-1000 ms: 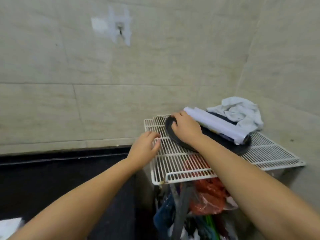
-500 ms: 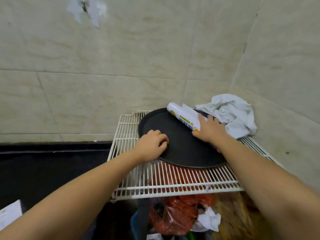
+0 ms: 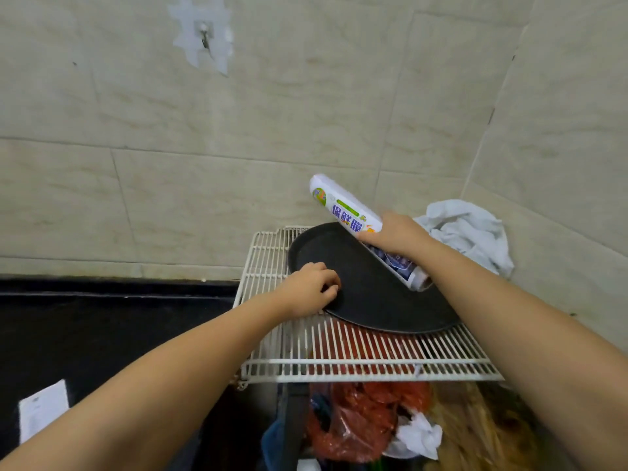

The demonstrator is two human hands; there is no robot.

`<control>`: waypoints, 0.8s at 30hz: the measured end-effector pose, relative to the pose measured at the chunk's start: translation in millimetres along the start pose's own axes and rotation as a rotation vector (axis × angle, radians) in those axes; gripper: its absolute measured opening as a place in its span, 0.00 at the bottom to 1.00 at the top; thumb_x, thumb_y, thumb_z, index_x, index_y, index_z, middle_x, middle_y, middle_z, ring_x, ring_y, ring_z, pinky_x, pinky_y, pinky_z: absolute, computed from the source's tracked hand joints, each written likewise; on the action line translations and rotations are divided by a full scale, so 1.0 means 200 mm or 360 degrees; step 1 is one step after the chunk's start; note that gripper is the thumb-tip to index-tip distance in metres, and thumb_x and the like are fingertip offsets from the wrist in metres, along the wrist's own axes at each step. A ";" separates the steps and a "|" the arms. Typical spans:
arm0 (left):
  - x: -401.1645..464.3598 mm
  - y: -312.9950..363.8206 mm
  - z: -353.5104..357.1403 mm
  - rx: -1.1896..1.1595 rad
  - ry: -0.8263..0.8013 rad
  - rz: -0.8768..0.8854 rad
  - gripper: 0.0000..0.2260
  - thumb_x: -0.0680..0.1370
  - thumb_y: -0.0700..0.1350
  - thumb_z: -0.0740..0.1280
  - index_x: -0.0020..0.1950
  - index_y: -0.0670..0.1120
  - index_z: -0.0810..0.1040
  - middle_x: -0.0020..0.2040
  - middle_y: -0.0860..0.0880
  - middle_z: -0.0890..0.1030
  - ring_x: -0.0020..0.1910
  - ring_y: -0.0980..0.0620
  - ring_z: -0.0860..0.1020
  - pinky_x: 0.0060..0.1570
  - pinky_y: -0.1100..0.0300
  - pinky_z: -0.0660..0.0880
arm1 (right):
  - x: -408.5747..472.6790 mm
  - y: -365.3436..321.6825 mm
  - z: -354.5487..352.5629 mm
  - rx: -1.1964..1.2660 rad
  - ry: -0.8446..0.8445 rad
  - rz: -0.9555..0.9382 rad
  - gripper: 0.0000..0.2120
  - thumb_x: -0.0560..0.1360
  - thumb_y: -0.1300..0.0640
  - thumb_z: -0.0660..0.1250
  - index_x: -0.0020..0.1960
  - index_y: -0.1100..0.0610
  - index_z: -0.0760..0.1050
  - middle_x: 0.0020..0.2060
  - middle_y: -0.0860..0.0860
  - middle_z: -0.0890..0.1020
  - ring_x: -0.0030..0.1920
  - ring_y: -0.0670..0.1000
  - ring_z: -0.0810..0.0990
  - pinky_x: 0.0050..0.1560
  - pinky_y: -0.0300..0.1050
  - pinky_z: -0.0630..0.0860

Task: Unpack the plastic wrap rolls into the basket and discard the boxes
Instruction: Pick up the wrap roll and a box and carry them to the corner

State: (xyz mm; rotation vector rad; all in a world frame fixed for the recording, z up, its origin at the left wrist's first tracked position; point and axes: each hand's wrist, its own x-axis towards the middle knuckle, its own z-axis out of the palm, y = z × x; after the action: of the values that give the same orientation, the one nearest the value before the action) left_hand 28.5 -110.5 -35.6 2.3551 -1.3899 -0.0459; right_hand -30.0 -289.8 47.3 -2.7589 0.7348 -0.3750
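A white plastic wrap roll with purple lettering is gripped around its middle by my right hand, its far end tilted up off the round black tray. The roll's near end is low over the tray. My left hand rests with curled fingers on the tray's left rim. The tray lies on a white wire rack in the corner. No basket or box is in view.
A crumpled white cloth lies on the rack at the back right, against the tiled wall. Under the rack is a bin of rubbish with a red plastic bag. A black counter runs on the left, with a white paper on it.
My right hand has closed around the roll and lifted its far end off the tray. My left hand has moved from the rack onto the tray's rim. The view has shifted closer.
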 end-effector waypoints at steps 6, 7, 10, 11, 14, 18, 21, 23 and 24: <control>-0.41 -0.30 -0.21 -0.0107 0.0361 -0.0064 0.10 0.78 0.43 0.60 0.55 0.45 0.77 0.54 0.44 0.76 0.55 0.47 0.74 0.55 0.56 0.68 | -0.13 -0.67 0.00 0.0283 0.0005 -0.0334 0.17 0.68 0.40 0.68 0.39 0.54 0.71 0.36 0.54 0.79 0.37 0.56 0.77 0.37 0.45 0.70; -0.51 -0.39 -0.26 -0.0118 0.0379 -0.0123 0.10 0.78 0.43 0.60 0.55 0.45 0.77 0.54 0.43 0.77 0.55 0.47 0.74 0.54 0.56 0.68 | -0.16 -0.79 0.03 0.0349 -0.0025 -0.0374 0.16 0.68 0.41 0.68 0.38 0.53 0.70 0.36 0.54 0.79 0.38 0.56 0.78 0.37 0.45 0.72; -0.82 -0.68 -0.40 -0.0061 0.0385 -0.0330 0.10 0.77 0.43 0.60 0.54 0.45 0.78 0.53 0.43 0.77 0.52 0.44 0.76 0.50 0.58 0.69 | -0.26 -1.13 0.15 0.0445 -0.0119 -0.0449 0.15 0.69 0.42 0.68 0.39 0.54 0.71 0.34 0.52 0.79 0.37 0.55 0.78 0.33 0.43 0.69; -0.92 -0.78 -0.44 -0.0031 0.0373 -0.0414 0.10 0.77 0.43 0.60 0.54 0.45 0.78 0.53 0.43 0.78 0.52 0.44 0.76 0.49 0.57 0.70 | -0.29 -1.23 0.20 0.0461 -0.0167 -0.0454 0.15 0.69 0.42 0.68 0.40 0.54 0.73 0.32 0.52 0.79 0.35 0.54 0.78 0.32 0.42 0.68; -1.19 -1.07 -0.46 0.0015 0.0277 -0.0741 0.10 0.77 0.46 0.59 0.53 0.45 0.77 0.53 0.43 0.77 0.51 0.43 0.77 0.47 0.55 0.71 | -0.36 -1.51 0.38 0.0505 -0.0308 -0.0429 0.16 0.70 0.41 0.67 0.40 0.55 0.74 0.27 0.48 0.76 0.29 0.49 0.76 0.27 0.39 0.66; -1.41 -1.35 -0.27 -0.0051 0.0042 -0.1214 0.16 0.78 0.52 0.57 0.58 0.43 0.71 0.58 0.39 0.74 0.53 0.39 0.76 0.49 0.53 0.71 | -0.44 -1.69 0.69 0.0606 -0.0423 -0.0318 0.17 0.69 0.41 0.68 0.36 0.53 0.68 0.30 0.49 0.76 0.32 0.49 0.75 0.30 0.41 0.67; -1.46 -1.41 -0.03 -0.0212 -0.0045 -0.1600 0.25 0.77 0.59 0.56 0.67 0.44 0.63 0.67 0.38 0.65 0.63 0.35 0.70 0.60 0.46 0.68 | -0.52 -1.66 0.93 0.0604 -0.0471 -0.0203 0.17 0.68 0.40 0.68 0.35 0.51 0.66 0.29 0.45 0.74 0.30 0.44 0.73 0.28 0.40 0.65; -1.47 -1.40 0.11 -0.0266 -0.0014 -0.1744 0.30 0.75 0.62 0.58 0.70 0.46 0.59 0.71 0.38 0.59 0.66 0.35 0.66 0.61 0.46 0.66 | -0.56 -1.59 1.08 0.0528 -0.0512 -0.0100 0.19 0.68 0.38 0.67 0.42 0.53 0.67 0.32 0.45 0.73 0.31 0.44 0.72 0.28 0.41 0.64; -1.46 -1.39 0.18 -0.0268 -0.0019 -0.1776 0.32 0.75 0.63 0.59 0.72 0.48 0.55 0.74 0.38 0.52 0.67 0.34 0.64 0.62 0.46 0.66 | -0.58 -1.55 1.15 0.0477 -0.0544 -0.0058 0.22 0.67 0.37 0.66 0.46 0.54 0.67 0.34 0.46 0.73 0.32 0.46 0.73 0.29 0.42 0.65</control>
State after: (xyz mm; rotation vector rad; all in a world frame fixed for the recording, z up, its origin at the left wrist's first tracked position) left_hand 104.7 242.7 -218.0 2.6451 0.0707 -0.4549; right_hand 82.9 71.9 -90.5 -2.4639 0.4971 -0.0129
